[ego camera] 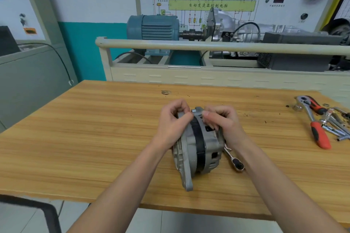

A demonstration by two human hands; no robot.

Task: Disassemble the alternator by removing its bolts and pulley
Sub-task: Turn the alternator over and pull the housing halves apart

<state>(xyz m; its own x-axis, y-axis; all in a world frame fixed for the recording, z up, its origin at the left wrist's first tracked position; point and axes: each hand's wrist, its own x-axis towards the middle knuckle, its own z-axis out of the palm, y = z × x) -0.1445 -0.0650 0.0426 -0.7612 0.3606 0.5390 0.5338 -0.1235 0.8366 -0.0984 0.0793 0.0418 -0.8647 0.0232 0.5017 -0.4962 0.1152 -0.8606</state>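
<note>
Both hands grip the alternator (197, 145) on the table (94, 128): left hand (173, 119) and right hand (223, 122) curl fingers over its top. One ratchet (233, 159) lies just right of it.

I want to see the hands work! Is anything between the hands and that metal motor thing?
No. The left hand and right hand already grip the alternator directly at its top, with nothing visible between.

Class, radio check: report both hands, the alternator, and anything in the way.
Left hand and right hand both grip alternator, on edge on the bench. Small ratchet lies against its right side. Spare tools far right.
</note>
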